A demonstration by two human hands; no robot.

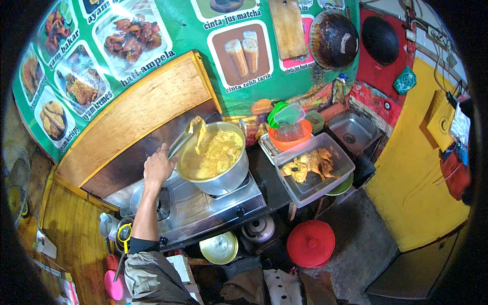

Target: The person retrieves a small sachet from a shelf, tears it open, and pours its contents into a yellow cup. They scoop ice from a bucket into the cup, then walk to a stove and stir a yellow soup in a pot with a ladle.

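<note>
My left hand [158, 164] grips a pair of metal tongs [179, 145] by the handle end, left of a large aluminium pot [217, 185]. A piece of yellow chicken [199, 133] is in the jaws of the tongs, raised above the pot's far left side. Yellow broth and several more chicken pieces [225, 148] fill much of the pot, which stands on the right burner of a gas stove [194, 206]. To the right, a clear plastic container [316, 190] holds several chicken pieces [309, 166]. My right hand is out of view.
Behind the container stands an orange basin [291, 143] with clear cups. A metal sink [352, 129] sits at the back right. Below the counter are a red lidded tub [312, 244] and a round metal lid [219, 248]. A yellow-handled strainer [125, 233] is left of the stove.
</note>
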